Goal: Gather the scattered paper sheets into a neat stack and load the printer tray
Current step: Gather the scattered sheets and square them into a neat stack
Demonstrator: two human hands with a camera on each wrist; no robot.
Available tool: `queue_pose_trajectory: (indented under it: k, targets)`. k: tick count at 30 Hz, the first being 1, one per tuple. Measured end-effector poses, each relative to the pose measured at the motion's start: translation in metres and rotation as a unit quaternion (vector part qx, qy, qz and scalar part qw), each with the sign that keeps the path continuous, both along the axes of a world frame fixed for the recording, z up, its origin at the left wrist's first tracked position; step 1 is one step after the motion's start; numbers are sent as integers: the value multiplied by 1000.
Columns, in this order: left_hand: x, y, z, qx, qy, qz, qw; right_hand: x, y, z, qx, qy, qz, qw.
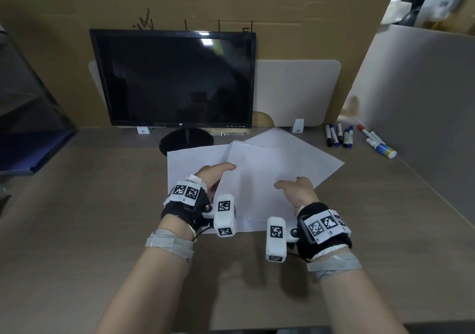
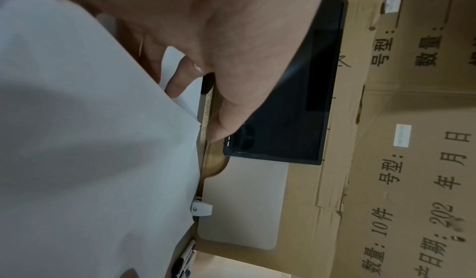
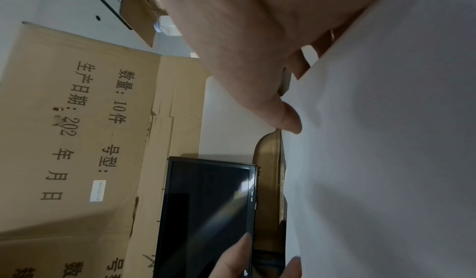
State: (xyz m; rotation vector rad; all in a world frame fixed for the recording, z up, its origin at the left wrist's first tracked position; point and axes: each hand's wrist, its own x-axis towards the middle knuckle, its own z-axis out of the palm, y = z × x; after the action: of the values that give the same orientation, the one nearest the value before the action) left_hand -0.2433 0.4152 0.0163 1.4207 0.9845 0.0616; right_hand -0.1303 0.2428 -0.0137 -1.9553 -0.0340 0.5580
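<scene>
Both hands on the top paper sheet, mid-surface: left hand pinches its left edge, right hand grips its right side, thumb on top. More paper sheets fan out underneath. Far cardboard reads "10件", "202 年 月 日". Monitor dark.

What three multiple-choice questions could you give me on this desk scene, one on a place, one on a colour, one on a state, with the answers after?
1. Where do the markers lie?
A. right of the paper sheets
B. on the monitor's base
C. under the left hand

2. What colour is the cap of the marker lying nearest the right partition?
A. green
B. red
C. yellow

3. What state is the monitor in?
A. showing a document
B. lying face down
C. dark

Answers: 1 A, they lie on the desk's far right side; 2 B, its cap is red; 3 C, the screen shows only reflections.
</scene>
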Motion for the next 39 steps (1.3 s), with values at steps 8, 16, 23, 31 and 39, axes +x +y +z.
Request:
queue_pose_trajectory:
  k: [8, 16, 23, 31, 39]
  targets:
    - [3, -2, -5, 46, 11, -22, 999, 4, -11, -1, 34, 16, -5, 999]
    - [1, -6, -28, 63, -72, -36, 995, -5, -13, 1, 45, 13, -29, 998]
    - [-9, -6, -9, -65, -118, 35, 990, -12, -27, 9, 140, 96, -50, 984]
    - [-29, -37, -27, 65, -15, 21, 998, -38, -56, 1, 191, 121, -28, 974]
    - [-45, -53, -27, 175, -102, 24, 979, -61, -71, -13, 158, 42, -4, 987]
